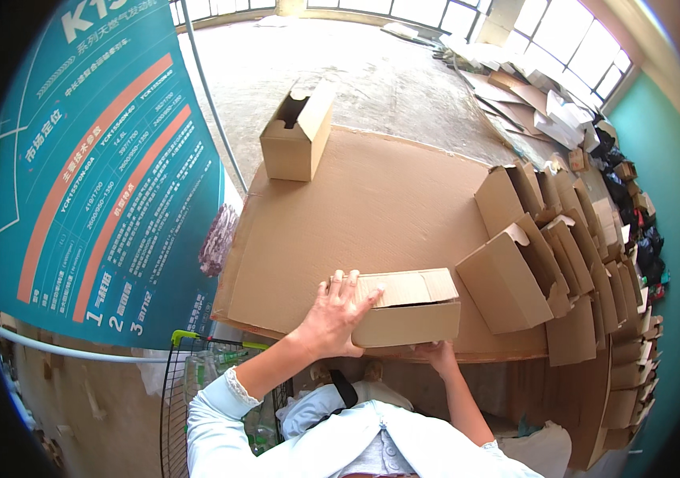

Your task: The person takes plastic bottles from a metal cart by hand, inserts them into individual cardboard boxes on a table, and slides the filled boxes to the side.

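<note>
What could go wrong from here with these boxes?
The box under the left fingers is near the front edge of the cardboard surface, so it might drop if the grip slips. Its lid shows a dark gap along the front and could lift open. The tilted, crowded cartons on the right might slide if bumped.

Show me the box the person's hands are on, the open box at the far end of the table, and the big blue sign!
Held box (410, 320): head view, front side.
Open box (289, 154): head view, front side.
Blue sign (109, 179): head view, middle of its face.
</note>
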Motion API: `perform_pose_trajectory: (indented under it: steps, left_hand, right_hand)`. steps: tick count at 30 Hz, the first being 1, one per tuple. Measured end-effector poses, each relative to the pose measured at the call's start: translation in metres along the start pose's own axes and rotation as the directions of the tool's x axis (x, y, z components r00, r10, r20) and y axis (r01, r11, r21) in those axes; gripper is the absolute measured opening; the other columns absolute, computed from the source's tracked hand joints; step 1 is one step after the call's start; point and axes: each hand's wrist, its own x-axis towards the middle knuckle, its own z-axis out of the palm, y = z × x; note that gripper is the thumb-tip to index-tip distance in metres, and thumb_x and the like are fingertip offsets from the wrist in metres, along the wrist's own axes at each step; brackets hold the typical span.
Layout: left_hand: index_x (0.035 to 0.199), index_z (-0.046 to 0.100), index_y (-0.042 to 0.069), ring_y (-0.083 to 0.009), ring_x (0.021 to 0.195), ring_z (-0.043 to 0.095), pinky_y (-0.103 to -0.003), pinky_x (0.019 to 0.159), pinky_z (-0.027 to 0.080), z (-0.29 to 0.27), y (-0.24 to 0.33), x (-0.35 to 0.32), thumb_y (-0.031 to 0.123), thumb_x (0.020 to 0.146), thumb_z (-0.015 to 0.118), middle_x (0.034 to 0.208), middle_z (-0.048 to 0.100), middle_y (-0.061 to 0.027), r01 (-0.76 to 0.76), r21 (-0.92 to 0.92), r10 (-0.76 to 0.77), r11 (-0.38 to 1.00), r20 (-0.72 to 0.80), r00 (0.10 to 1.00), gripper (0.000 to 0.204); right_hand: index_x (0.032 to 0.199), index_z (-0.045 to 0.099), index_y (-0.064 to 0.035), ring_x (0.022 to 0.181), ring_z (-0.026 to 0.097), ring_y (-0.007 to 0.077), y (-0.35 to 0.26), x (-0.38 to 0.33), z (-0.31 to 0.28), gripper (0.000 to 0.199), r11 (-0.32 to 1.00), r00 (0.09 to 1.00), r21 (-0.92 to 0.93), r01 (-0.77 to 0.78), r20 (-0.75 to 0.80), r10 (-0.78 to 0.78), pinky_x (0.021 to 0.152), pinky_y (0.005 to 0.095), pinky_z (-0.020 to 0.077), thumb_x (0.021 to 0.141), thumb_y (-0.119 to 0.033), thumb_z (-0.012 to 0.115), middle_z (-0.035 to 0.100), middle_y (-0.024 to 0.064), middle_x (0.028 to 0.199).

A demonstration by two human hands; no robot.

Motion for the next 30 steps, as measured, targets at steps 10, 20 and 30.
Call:
perform_pose_trajectory:
  steps: [10, 20, 30]
  left_hand:
    - [0.153, 0.032, 0.026, -0.0569, 0.133, 0.025, -0.064, 0.105, 0.032, 0.005, -0.004, -0.036, 0.042, 0.06, 0.085, 0.151, 0.018, -0.0339, 0.478, -0.141, -0.499, 0.867, -0.267, 0.825, 0.108]
    - [0.147, 0.044, 0.022, -0.0541, 0.134, 0.027, -0.062, 0.107, 0.034, 0.003, -0.076, -0.018, 0.043, 0.066, 0.079, 0.152, 0.026, -0.0279, 0.78, -0.093, -0.725, 0.619, -0.45, 0.522, 0.091]
    - [0.144, 0.049, 0.023, -0.0545, 0.131, 0.032, -0.062, 0.105, 0.036, 0.002, -0.168, 0.003, 0.053, 0.069, 0.077, 0.15, 0.03, -0.0267, 0.805, -0.054, -0.681, 0.59, -0.568, 0.461, 0.085]
  right_hand:
    - [0.146, 0.019, -0.0077, 0.087, 0.063, 0.0146, -0.087, 0.194, 0.123, 0.091, 0.949, 0.946, -0.313, 0.034, 0.317, 0.071, 0.067, 0.0269, 0.0552, 0.074, 0.004, 0.073, 0.058, 0.0158, 0.116]
    - [0.152, 0.015, -0.0006, 0.144, 0.029, 0.033, -0.111, 0.298, 0.283, 0.1, 0.845, 0.803, -0.239, 0.479, 0.507, -0.312, 0.118, 0.0355, 0.0267, 0.07, -0.001, 0.072, 0.033, 0.0249, 0.152]
    - [0.154, 0.008, 0.0016, 0.144, 0.025, 0.0361, -0.131, 0.243, 0.326, 0.092, 0.871, 0.775, -0.251, 0.422, 0.598, -0.203, 0.118, 0.0363, 0.0271, 0.072, 0.007, 0.05, 0.018, 0.0276, 0.157]
